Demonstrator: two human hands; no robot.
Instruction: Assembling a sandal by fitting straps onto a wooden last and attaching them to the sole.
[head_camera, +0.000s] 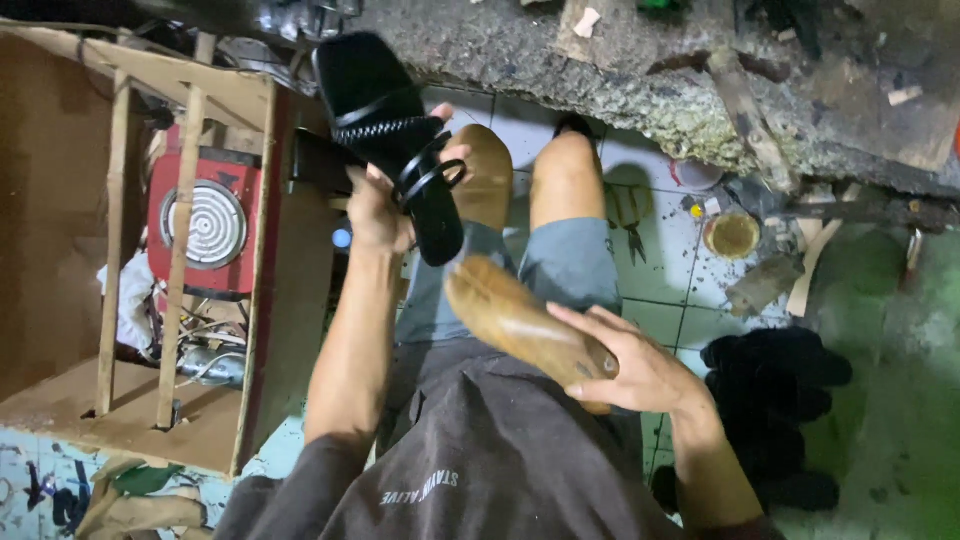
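My left hand (382, 200) grips a black strappy sandal (392, 128), holding it up in front of me with the sole side tilted away; my fingers curl through its straps. My right hand (625, 362) holds a tan wooden shoe last (520, 322) over my lap, toe end pointing up-left toward the sandal. The last and the sandal are close but apart. My knees in grey shorts (560, 262) sit beneath both.
A wooden frame box (190, 250) holding a red heater with a round coil (205, 225) stands at the left. A rough concrete ledge (640, 70) runs along the top. Scissors (628, 222), a small glue tin (732, 235) and black sandal pieces (775, 385) lie on the tiled floor at the right.
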